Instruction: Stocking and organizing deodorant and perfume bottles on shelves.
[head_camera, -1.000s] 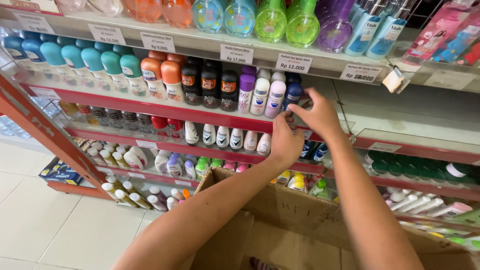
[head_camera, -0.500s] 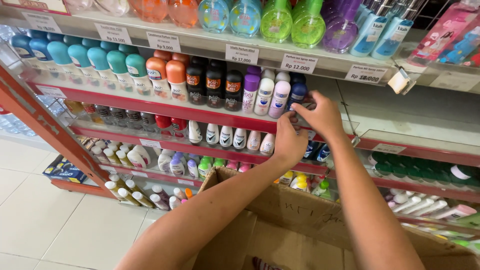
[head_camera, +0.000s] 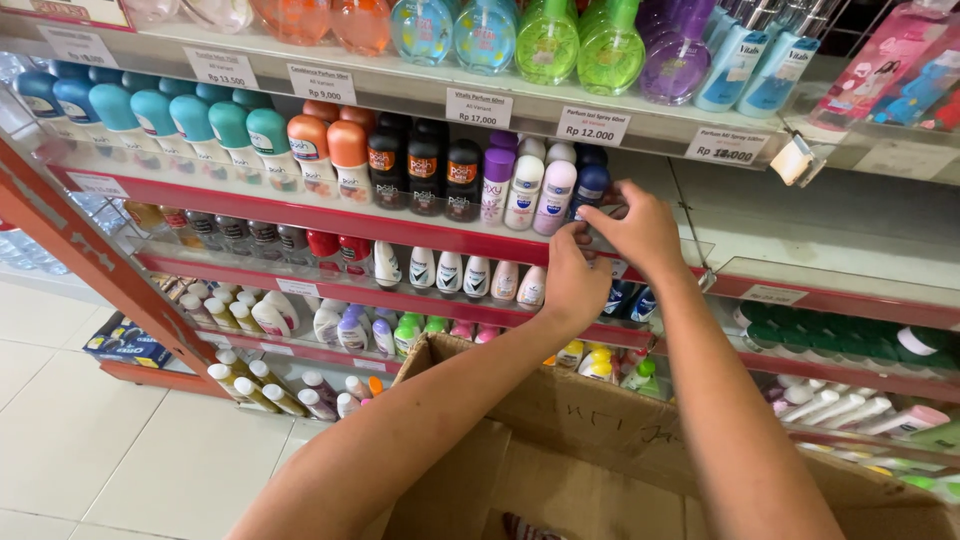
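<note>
My left hand (head_camera: 572, 282) and my right hand (head_camera: 642, 232) are raised together at the front edge of the second shelf (head_camera: 300, 215). The fingertips of both pinch a clear plastic strip (head_camera: 601, 236) along that edge; what the strip carries is hidden by my fingers. Just behind my fingertips stands a dark blue roll-on bottle (head_camera: 592, 183), with white and pink roll-on bottles (head_camera: 541, 192) to its left. Right of my hands that shelf (head_camera: 800, 225) holds no bottles.
An open cardboard box (head_camera: 600, 420) sits below my forearms. Rows of teal, orange and black roll-on bottles (head_camera: 330, 150) fill the shelf to the left. Coloured spray bottles (head_camera: 548, 38) line the top shelf. Lower shelves hold several small bottles (head_camera: 450, 272). A tiled floor (head_camera: 90, 440) lies at lower left.
Both hands stay pinched at the same spot on the shelf edge. The view has shifted slightly, so the shelves sit a little lower in the picture.
</note>
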